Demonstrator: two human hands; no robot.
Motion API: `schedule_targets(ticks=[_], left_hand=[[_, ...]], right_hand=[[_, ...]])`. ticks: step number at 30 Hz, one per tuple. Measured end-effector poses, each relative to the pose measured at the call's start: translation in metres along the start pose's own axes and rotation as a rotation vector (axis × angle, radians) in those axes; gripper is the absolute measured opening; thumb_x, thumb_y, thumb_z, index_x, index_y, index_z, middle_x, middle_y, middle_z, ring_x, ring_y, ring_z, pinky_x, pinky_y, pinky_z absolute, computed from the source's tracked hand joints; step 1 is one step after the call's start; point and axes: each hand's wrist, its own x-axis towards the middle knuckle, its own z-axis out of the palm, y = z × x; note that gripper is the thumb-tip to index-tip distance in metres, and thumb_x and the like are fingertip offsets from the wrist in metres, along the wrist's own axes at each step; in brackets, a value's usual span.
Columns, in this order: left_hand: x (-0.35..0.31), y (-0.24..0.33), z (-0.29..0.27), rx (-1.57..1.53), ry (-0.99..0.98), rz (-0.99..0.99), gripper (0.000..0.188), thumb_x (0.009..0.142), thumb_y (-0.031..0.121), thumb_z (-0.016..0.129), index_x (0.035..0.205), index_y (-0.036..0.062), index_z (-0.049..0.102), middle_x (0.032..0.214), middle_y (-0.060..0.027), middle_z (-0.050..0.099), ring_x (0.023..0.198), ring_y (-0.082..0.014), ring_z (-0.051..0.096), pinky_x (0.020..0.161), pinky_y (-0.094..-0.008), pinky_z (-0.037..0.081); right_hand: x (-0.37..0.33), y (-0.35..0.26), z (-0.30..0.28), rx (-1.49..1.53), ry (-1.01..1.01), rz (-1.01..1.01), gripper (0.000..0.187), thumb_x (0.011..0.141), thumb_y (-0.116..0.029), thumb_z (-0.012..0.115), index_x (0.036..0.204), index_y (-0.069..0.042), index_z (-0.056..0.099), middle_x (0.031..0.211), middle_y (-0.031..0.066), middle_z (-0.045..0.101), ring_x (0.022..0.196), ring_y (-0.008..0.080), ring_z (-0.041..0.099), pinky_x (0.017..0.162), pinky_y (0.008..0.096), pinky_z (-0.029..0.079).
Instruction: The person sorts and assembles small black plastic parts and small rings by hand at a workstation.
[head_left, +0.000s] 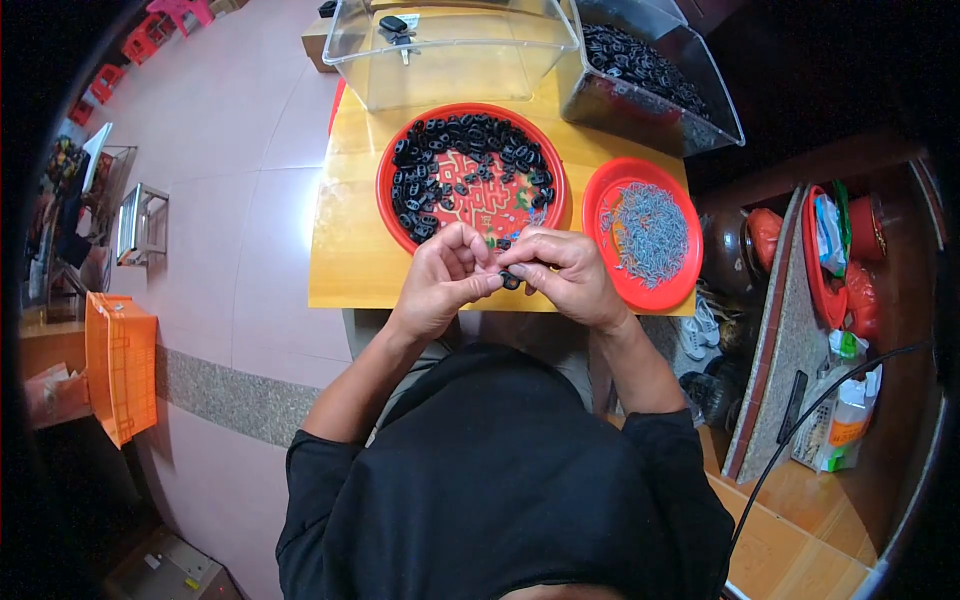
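Presently, one small black plastic piece [511,281] is near the front edge of a yellow wooden table [345,240], pinched by the fingertips of the left hand [443,277] and the right hand [565,268] together. Just beyond stands a round red tray [384,190], which contains many similar black pieces [412,185]. To its right, a red plastic plate [592,215] bears thin silvery screw-like pieces [650,235].

The left hand [445,277] and right hand [567,272] hold a small black part [511,281] above a yellow counter [345,220] bearing a red tray [382,190] of black pieces [425,135] and, rightward, a red plate [648,298] of slim silvery pins [650,235].
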Motion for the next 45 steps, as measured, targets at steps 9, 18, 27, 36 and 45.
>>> schedule_targets(ticks=[9,18,27,36,45], left_hand=[[0.002,0.0,-0.001,0.031,0.041,0.053,0.03,0.074,0.003,0.073,0.085,0.0082,0.046,0.082,-0.002,0.058,0.069,-0.0059,0.051,0.055,-0.0178,0.039],[0.003,-0.003,0.0,-0.008,0.033,0.046,0.03,0.074,-0.001,0.072,0.087,0.0077,0.046,0.082,-0.0014,0.056,0.071,-0.0063,0.053,0.059,-0.0184,0.042],[0.001,-0.001,0.005,-0.017,0.022,0.048,0.03,0.072,-0.002,0.073,0.084,0.0079,0.046,0.081,-0.0025,0.057,0.07,-0.0066,0.052,0.058,-0.0188,0.041],[0.001,-0.001,0.004,-0.053,-0.014,0.027,0.03,0.072,-0.005,0.071,0.078,0.0074,0.045,0.079,-0.004,0.056,0.071,-0.0085,0.052,0.059,-0.02,0.041],[0.005,0.0,0.007,0.026,0.038,0.047,0.026,0.075,-0.003,0.069,0.077,0.0071,0.045,0.08,-0.0053,0.056,0.068,-0.0095,0.053,0.057,-0.0208,0.042]], right_hand=[[-0.013,-0.002,0.006,-0.155,0.117,0.024,0.035,0.08,-0.005,0.066,0.114,0.003,0.057,0.088,0.0094,0.059,0.068,0.0128,0.057,0.059,0.0253,0.047],[-0.015,-0.003,0.016,-0.479,0.174,-0.183,0.036,0.071,-0.004,0.071,0.104,0.004,0.058,0.085,0.0153,0.06,0.073,0.0269,0.061,0.063,0.0323,0.048],[-0.015,-0.005,0.017,-0.515,0.187,-0.275,0.033,0.069,0.003,0.067,0.101,0.005,0.058,0.082,0.0171,0.06,0.07,0.0311,0.061,0.061,0.0354,0.049],[-0.019,0.004,0.021,-0.564,0.17,-0.371,0.042,0.063,0.0,0.069,0.102,0.007,0.054,0.083,0.0161,0.057,0.07,0.0322,0.057,0.059,0.0392,0.048],[-0.013,0.002,0.017,-0.409,0.245,-0.295,0.037,0.064,0.003,0.069,0.099,0.005,0.057,0.081,0.0151,0.058,0.07,0.031,0.058,0.06,0.0387,0.048]])
